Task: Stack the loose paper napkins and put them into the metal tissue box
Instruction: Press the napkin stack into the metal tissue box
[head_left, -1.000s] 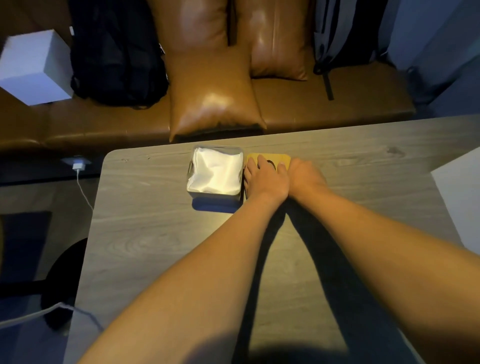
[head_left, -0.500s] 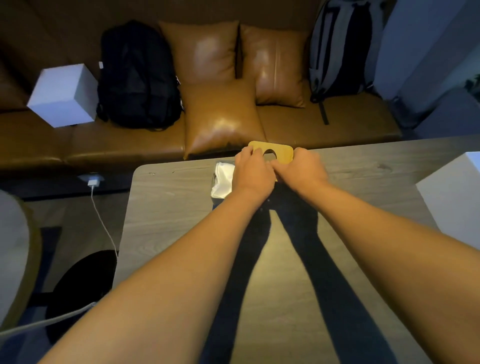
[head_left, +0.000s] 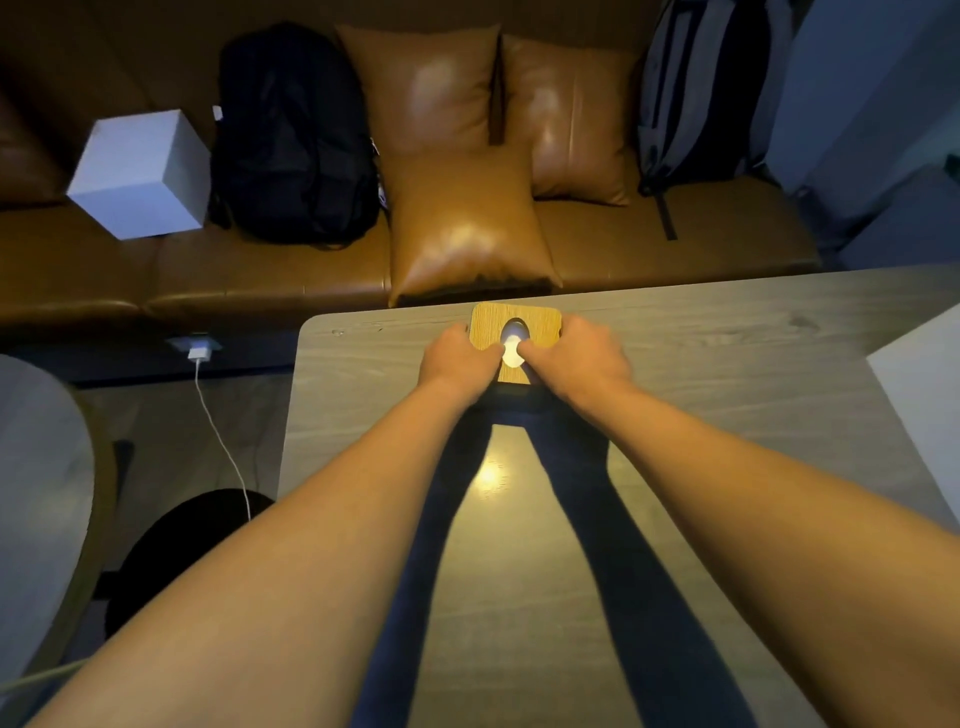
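A wooden lid (head_left: 540, 322) with an oval hole lies flat over the metal tissue box near the table's far edge; the box itself is hidden under it and my hands. White napkin paper (head_left: 511, 349) shows through the oval hole. My left hand (head_left: 457, 361) grips the lid's left side, thumb at the hole's edge. My right hand (head_left: 576, 358) grips the lid's right side, its thumb also at the hole.
The grey wooden table (head_left: 727, 389) meets a brown leather couch with cushions (head_left: 462, 228), a black backpack (head_left: 291, 140), a grey backpack (head_left: 701, 93) and a white box (head_left: 140, 174). Another white box (head_left: 930, 405) sits at the table's right edge. A charger cable (head_left: 218, 431) hangs at the left.
The lid lay on the table to the right of the open box with napkins showing. Both hands lifted it and carried it left; it now covers the box.
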